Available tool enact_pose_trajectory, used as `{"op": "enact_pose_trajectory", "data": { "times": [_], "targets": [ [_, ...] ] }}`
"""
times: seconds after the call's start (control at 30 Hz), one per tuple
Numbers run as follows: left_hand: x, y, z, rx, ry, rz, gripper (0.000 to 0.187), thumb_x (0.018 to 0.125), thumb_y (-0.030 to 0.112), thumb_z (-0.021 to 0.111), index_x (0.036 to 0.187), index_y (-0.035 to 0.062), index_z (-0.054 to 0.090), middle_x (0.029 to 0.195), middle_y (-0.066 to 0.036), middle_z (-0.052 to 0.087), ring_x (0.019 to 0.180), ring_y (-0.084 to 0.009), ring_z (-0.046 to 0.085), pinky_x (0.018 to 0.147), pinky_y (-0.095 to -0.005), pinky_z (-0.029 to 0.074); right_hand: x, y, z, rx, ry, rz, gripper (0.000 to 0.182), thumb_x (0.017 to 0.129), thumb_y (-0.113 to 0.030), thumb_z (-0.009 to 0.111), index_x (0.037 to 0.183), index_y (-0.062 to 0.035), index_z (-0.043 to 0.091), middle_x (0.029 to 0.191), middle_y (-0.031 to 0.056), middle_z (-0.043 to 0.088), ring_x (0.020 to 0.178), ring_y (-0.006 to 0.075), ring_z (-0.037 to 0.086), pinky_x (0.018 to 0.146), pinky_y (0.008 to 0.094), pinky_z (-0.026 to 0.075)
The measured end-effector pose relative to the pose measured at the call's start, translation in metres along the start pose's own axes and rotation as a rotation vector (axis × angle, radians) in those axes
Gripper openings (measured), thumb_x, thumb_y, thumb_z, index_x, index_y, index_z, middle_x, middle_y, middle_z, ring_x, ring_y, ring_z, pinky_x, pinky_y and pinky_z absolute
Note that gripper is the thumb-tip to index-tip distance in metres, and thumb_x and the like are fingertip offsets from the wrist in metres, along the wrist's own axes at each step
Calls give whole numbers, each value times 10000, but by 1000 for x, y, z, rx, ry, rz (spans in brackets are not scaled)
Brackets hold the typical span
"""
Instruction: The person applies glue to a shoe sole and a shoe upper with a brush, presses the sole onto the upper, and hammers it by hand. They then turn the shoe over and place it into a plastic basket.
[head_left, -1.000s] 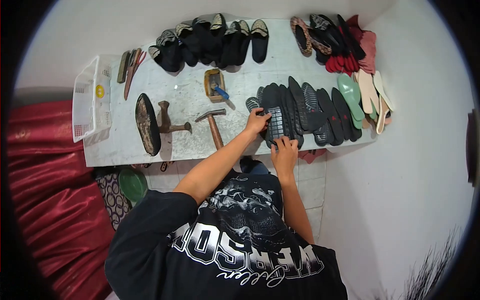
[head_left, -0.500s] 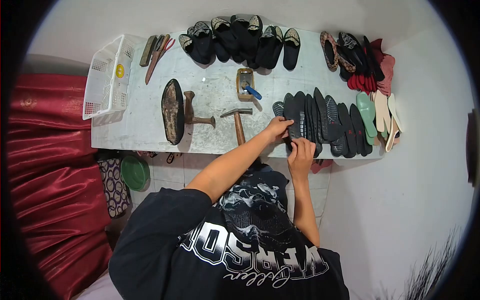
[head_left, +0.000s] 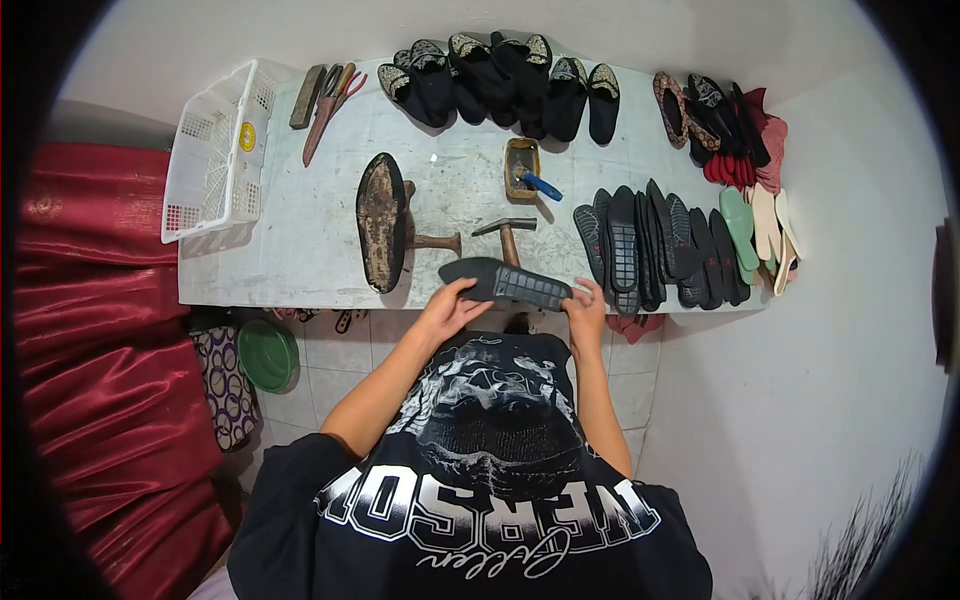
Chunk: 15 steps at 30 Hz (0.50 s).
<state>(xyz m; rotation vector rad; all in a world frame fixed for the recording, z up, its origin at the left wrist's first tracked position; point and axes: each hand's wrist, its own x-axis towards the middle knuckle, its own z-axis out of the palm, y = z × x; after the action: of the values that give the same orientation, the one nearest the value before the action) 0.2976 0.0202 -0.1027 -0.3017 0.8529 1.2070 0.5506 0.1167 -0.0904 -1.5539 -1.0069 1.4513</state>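
Note:
A black sole (head_left: 512, 284) with a ridged panel is held level over the table's front edge. My left hand (head_left: 452, 307) grips its rounded left end, and my right hand (head_left: 586, 306) pinches the right end. Just behind it lies a hammer (head_left: 508, 236), its handle partly hidden by the sole. Further left, a worn sole-shaped piece (head_left: 382, 222) rests by an iron shoe stand (head_left: 436, 242). A row of black soles (head_left: 650, 245) is to the right of my hands.
Black slippers (head_left: 500, 85) line the back. A glue tin (head_left: 521, 168) with a blue-handled brush (head_left: 541, 186) sits mid-table. At left are a white basket (head_left: 215, 150) and tools (head_left: 328, 108). Green soles (head_left: 738, 232) and patterned shoes (head_left: 671, 108) are at right.
One black sole has come away from the row and moved left, now between both hands. My hands have moved left and spread apart. The view has shifted slightly.

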Motion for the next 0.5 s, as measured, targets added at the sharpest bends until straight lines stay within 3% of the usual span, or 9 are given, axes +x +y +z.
{"op": "enact_pose_trajectory", "data": {
  "times": [0.07,0.13,0.27,0.33,0.37,0.47,0.5],
  "targets": [
    [4,2,-47,46,235,98,249,963,72,664,1174,27,540,1205,-136,654,1091,-329,685,997,-452,586,17,38,5,-63,-220,187,390,744,89,662,1123,1,677,1071,96,681,924,144,650,792,255,515],
    [0,8,-69,85,333,155,273,955,61,674,1185,20,533,1204,-146,651,1083,-320,685,938,-435,611,6,34,32,-81,-262,192,414,744,111,667,1146,15,681,993,91,712,895,138,678,774,256,534],
    [30,16,-144,246,607,258,391,916,38,722,1257,29,532,1224,-150,638,1036,-279,683,753,-372,658,3,52,76,-334,-385,88,434,773,135,683,1190,14,685,1030,87,719,883,153,699,777,291,569],
    [15,27,-139,315,563,361,486,892,24,751,1325,41,530,1245,-147,624,1024,-261,677,717,-354,661,-1,58,93,-564,-385,-120,453,796,122,694,1231,-4,686,995,79,724,859,170,703,780,280,573],
    [9,32,-136,385,600,429,498,895,24,750,1339,34,527,1250,-148,621,1029,-264,677,721,-357,663,-3,61,101,-560,-390,-113,453,796,122,694,1231,-4,686,995,79,724,859,170,703,780,280,573],
    [0,45,-136,508,621,532,390,906,-8,723,1263,-16,564,1196,-137,622,1028,-265,656,683,-360,654,-1,68,113,-819,-428,-638,552,763,148,670,1288,-20,665,1478,210,535,1346,389,555,1107,392,470],
    [6,48,-154,562,574,478,433,906,-9,723,1300,9,546,1243,-144,604,1051,-268,649,696,-357,659,2,68,113,-817,-480,-608,595,742,142,673,1313,-22,652,1640,242,304,1477,460,371,1199,430,370]
  ]
}}
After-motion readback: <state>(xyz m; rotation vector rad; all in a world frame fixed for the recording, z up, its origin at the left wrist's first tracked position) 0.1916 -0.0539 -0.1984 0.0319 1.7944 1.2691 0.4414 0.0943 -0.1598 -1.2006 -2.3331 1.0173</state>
